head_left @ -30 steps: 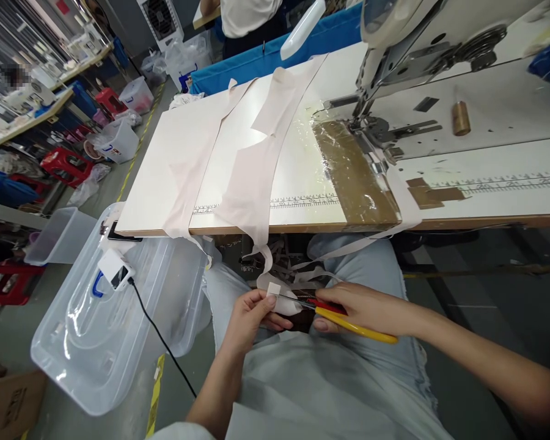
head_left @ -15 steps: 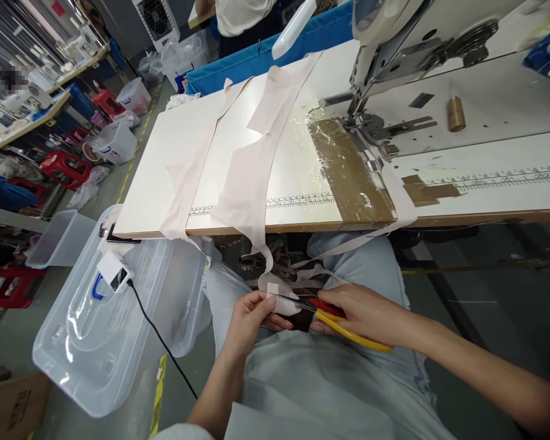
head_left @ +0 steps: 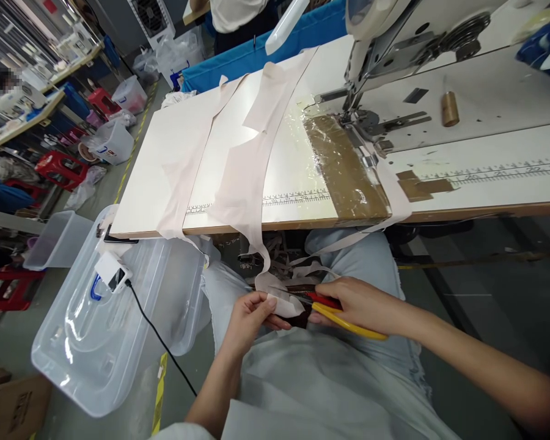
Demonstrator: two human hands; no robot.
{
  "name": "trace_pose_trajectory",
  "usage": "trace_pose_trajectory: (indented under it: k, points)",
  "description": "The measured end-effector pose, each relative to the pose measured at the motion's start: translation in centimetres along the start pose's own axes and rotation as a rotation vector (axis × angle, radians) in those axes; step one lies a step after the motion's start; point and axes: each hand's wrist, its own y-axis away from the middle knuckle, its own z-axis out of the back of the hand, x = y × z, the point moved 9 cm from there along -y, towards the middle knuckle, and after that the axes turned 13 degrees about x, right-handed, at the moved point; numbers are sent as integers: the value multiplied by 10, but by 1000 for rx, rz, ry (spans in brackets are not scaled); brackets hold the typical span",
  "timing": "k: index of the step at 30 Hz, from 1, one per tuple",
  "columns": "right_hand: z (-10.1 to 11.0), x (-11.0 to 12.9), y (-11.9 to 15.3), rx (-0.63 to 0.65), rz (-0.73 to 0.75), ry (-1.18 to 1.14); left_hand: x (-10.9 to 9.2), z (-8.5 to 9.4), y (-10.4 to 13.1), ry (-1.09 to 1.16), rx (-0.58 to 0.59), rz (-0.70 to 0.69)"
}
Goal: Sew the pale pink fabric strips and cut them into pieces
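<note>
Left hand [head_left: 251,316]: fingers closed in a pinch on the fabric strip [head_left: 284,304], in front of the worktop [head_left: 142,177]. Right hand [head_left: 354,305]: fingers wrapped around the handles of the scissors [head_left: 348,323]; blades reach the strip. The strip runs up onto the worktop, which bears a printed ruler scale [head_left: 297,198], numerals too small to read. Lower left, a carton [head_left: 18,409] carries dark, illegible print.

Table [head_left: 160,134]: printed ruler scale [head_left: 508,171], tick marks visible, numerals too small to read with certainty. Carton [head_left: 21,406]: dark printed characters on one side, illegible.
</note>
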Motion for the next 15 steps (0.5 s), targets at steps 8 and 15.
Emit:
trace_pose_trajectory:
  k: [8, 15]
  points:
    - [22, 23, 1, -328, 83, -242, -16, -36, -16, 15, 173, -31]
    - [37, 29, 32, -635, 148, -485, -169, -46, -25, -938, 58, -305]
